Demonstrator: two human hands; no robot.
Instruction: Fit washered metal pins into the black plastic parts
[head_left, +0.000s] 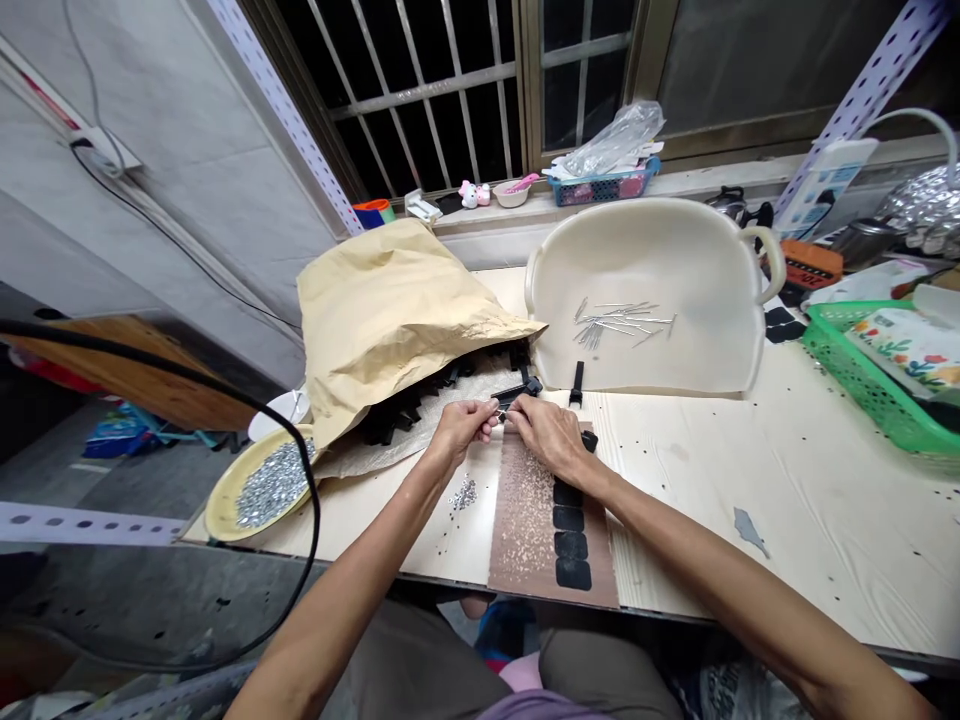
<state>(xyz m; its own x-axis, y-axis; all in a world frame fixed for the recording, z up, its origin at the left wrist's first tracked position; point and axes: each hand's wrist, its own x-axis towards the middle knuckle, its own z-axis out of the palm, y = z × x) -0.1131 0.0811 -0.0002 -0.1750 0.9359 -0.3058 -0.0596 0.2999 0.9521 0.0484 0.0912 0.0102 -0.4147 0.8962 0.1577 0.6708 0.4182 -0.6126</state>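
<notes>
My left hand (461, 428) and my right hand (546, 432) meet above the far end of a brown board (525, 520) on the table. Both pinch one small metal piece (500, 412) between the fingertips. Right behind the fingers lies a black plastic part (525, 388). A small heap of shiny metal bits (463, 493) lies on the table under my left wrist. Black pads (571, 545) sit in a row on the board beneath my right forearm.
A brown paper sack (390, 310) with black parts spilling out lies at the left. A yellow plate (225, 505) of metal bits sits at the table's left edge. A cream plastic scoop tray (675, 260) holds thin metal pins (619, 322). A green basket (870, 380) stands at the right.
</notes>
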